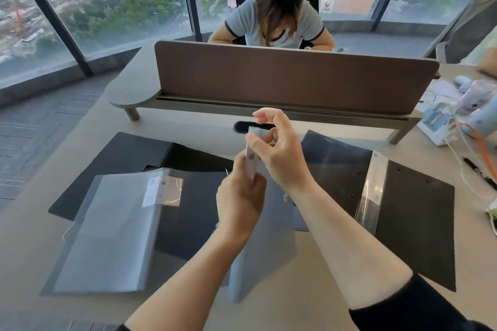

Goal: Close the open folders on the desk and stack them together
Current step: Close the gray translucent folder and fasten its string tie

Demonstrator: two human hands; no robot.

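Observation:
I hold a grey translucent folder [265,250] upright on its edge at the middle of the desk, seen nearly edge-on. My left hand [240,201] grips its upper edge from the left. My right hand [278,153] pinches its top corner between thumb and fingers. Another grey translucent folder [107,236] with a white label lies flat at the left, resting partly on an open black folder [121,153]. To the right, a second black folder [419,223] lies open with a clear strip [372,191] along its spine.
A brown divider panel [295,80] stands across the desk, and a person sits behind it. A black oval grommet [240,126] is just beyond my hands. At the right edge are a white device [435,126], an orange cable [481,148], a pen [478,173] and soft toys.

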